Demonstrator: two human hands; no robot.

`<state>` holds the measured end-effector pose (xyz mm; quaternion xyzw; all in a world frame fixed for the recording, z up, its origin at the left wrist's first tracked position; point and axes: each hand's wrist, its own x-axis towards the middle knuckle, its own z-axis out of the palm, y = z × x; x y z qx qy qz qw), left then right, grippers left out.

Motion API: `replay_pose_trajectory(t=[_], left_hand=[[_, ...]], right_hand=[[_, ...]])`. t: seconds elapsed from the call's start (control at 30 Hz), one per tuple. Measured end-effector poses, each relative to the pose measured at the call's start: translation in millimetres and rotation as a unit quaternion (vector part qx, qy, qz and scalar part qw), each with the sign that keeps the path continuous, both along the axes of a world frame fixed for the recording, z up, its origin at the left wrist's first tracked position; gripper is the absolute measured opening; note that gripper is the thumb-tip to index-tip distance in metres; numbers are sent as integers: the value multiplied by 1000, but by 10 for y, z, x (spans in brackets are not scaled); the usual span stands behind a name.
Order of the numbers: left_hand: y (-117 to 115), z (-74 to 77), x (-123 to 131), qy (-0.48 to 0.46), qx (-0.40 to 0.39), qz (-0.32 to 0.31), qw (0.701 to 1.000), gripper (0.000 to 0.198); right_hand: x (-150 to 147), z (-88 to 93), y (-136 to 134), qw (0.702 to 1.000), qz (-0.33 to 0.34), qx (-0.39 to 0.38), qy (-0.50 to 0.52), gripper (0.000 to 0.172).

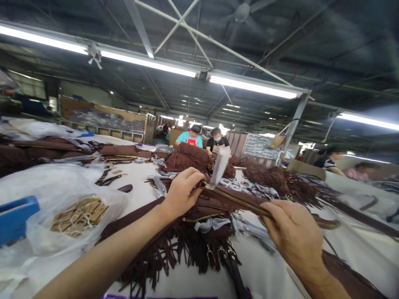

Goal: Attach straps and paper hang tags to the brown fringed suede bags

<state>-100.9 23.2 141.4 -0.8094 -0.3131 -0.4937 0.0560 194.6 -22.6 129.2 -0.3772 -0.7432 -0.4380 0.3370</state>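
Between my two hands a brown bag with a gold zipper (238,200) is held by its top edge. My left hand (183,192) pinches the zipper's left end, where a strip of clear plastic (219,167) sticks up. At the other end, my right hand (293,232) grips the edge with bent fingers. Dark brown fringe (177,249) spreads over the table below. A dark strap (232,270) with metal rings lies beneath, close to the front. Plastic-wrapped pieces (213,224) rest just under the bag.
At left, a clear plastic bag (121,203) holds tan tags (81,216), beside a blue bin (18,220). Stacked fringed brown bags (187,158) and more fringe piles (280,182) cover the table's far side. Several co-workers, including a person in a turquoise shirt (183,137), are across the room.
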Motion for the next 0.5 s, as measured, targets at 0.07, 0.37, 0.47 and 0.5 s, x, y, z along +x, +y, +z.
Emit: replay_pose_trajectory(t=[0.07, 0.37, 0.47, 0.5], left_hand=[[-67, -154, 63, 64, 12, -10, 998, 26], [-233, -1569, 312, 344, -187, 26, 920, 14], [-246, -1503, 332, 320, -179, 21, 930, 14], [-250, -1472, 335, 319, -178, 18, 931, 15]], right_hand=[[113, -277, 53, 1000, -16, -26, 4, 18], [-108, -1521, -366, 917, 9, -371, 145, 26], [-566, -1441, -553, 890, -49, -436, 128, 25], [-713, -1432, -572, 891, -82, -437, 95, 22]])
